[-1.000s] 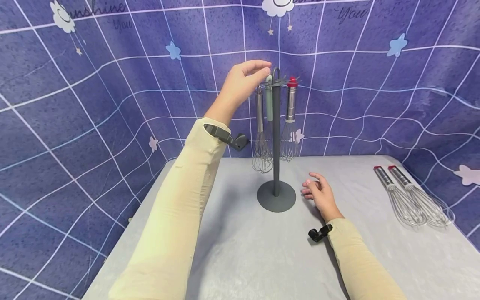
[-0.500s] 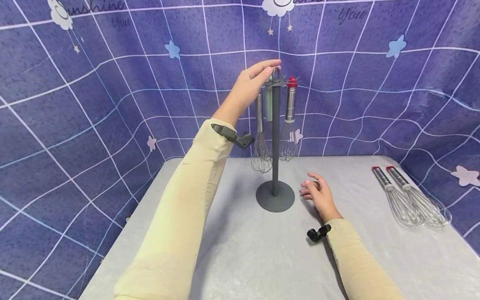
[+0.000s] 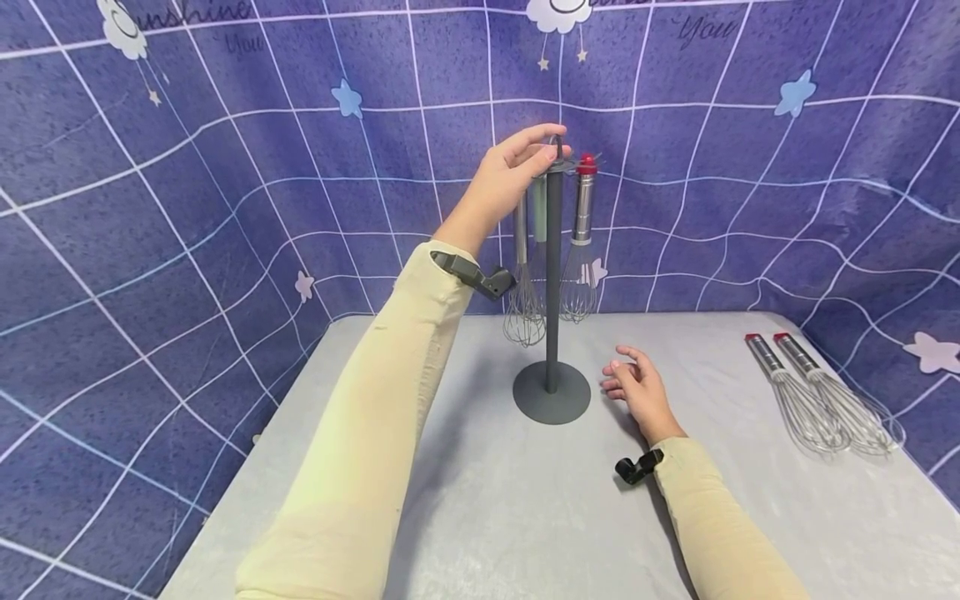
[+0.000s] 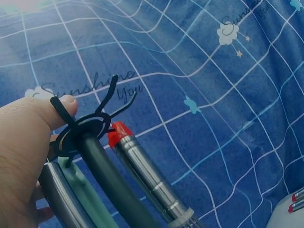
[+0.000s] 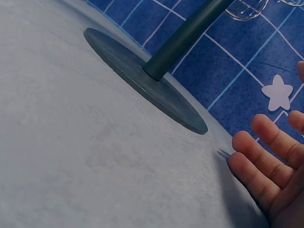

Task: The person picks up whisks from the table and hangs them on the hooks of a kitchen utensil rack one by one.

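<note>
A dark grey utensil stand (image 3: 552, 283) rises from a round base, with hooks around its top. My left hand (image 3: 510, 175) grips its top, thumb in front and fingers reaching behind. Seen from the left wrist, the thumb lies against one hook of the stand (image 4: 107, 164). From the hooks hang a steel-handled whisk (image 3: 522, 233), a utensil with a mint green handle (image 3: 541, 212), and a whisk with a red cap (image 3: 582, 208). Right of the base (image 3: 551, 404), my right hand (image 3: 639, 396) rests low by the table, fingers loosely bent, holding nothing.
Two red-tipped steel whisks, a left one (image 3: 806, 404) and a right one (image 3: 843, 400), lie side by side on the right of the grey-covered table (image 3: 525, 517). A blue gridded cloth (image 3: 712, 208) stands behind and along both sides.
My left hand has moved right, from the stand's left side onto its top, and its thumb has come down over the hooks. The right hand stays in place.
</note>
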`<act>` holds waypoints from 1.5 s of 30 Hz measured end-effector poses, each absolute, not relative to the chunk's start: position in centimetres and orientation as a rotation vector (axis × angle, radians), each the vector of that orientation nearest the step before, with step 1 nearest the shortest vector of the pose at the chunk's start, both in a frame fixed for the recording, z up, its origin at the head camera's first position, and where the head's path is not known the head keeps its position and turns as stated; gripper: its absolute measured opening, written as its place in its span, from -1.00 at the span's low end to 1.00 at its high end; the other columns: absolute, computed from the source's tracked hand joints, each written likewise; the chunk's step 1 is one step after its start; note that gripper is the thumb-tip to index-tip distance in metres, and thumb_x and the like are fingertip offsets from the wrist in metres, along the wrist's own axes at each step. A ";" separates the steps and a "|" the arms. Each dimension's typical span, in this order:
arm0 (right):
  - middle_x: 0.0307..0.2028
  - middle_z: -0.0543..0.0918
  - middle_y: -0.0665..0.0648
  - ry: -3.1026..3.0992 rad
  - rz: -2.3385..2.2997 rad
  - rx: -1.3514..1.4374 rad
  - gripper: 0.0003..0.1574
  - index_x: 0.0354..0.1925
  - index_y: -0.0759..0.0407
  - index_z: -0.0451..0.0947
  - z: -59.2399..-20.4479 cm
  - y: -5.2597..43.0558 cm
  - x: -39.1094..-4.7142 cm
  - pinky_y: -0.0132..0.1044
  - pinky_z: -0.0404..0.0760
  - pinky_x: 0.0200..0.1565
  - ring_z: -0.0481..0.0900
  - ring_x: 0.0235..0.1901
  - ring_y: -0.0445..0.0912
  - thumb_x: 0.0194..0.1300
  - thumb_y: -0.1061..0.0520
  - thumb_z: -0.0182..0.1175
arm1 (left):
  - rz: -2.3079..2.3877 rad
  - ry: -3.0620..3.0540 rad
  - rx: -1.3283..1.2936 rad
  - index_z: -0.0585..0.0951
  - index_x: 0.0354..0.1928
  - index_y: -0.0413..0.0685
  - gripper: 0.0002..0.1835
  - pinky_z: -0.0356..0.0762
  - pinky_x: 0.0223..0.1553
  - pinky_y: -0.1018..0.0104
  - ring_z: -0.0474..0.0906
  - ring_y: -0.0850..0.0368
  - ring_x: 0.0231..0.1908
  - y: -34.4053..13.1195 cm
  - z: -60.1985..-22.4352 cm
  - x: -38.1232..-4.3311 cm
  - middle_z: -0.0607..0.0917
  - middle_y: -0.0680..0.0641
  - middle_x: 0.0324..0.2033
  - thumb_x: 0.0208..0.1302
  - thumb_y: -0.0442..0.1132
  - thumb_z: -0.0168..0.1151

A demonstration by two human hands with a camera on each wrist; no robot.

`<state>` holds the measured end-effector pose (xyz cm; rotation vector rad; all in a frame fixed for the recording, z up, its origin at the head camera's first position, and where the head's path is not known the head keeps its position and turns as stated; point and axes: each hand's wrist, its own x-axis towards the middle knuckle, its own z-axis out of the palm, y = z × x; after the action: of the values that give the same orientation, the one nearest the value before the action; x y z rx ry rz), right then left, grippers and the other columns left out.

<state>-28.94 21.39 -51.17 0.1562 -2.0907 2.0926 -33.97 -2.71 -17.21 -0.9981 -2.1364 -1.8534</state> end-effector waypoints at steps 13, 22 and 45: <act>-0.08 0.64 0.44 -2.110 2.098 0.133 -0.40 0.44 0.32 0.19 -51.2 21.1 -29.0 -0.20 0.73 -0.25 0.73 -0.32 -0.01 0.58 0.12 0.04 | -1.808 -2.151 -0.998 0.51 0.36 -0.06 -0.58 0.45 0.16 0.46 0.59 0.22 0.15 -2.7 -17.6 -34.2 0.70 -0.14 0.13 0.52 -0.22 0.14; -0.13 0.65 0.40 -2.120 2.060 0.195 -0.39 0.42 0.35 0.19 -51.0 21.3 -29.0 -0.24 0.73 -0.26 0.73 -0.34 -0.06 0.58 0.09 0.03 | -1.740 -2.162 -0.970 0.51 0.36 -0.03 -0.58 0.38 0.20 0.49 0.55 0.27 0.18 -2.6 -17.6 -34.3 0.68 -0.16 0.15 0.53 -0.21 0.13; -0.20 0.68 0.11 -2.038 2.150 0.117 -0.38 0.40 0.35 0.22 -49.5 21.9 -29.4 -0.18 0.74 -0.24 0.75 -0.32 -0.07 0.58 0.02 0.03 | -1.799 -2.125 -0.952 0.53 0.34 -0.04 -0.58 0.44 0.15 0.49 0.59 0.26 0.12 -2.3 -17.7 -34.3 0.73 -0.07 0.07 0.50 -0.22 0.17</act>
<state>-29.43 21.91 -49.52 0.1172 -2.0382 2.1499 -34.30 -2.30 -17.71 -0.9516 -2.1249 -1.7993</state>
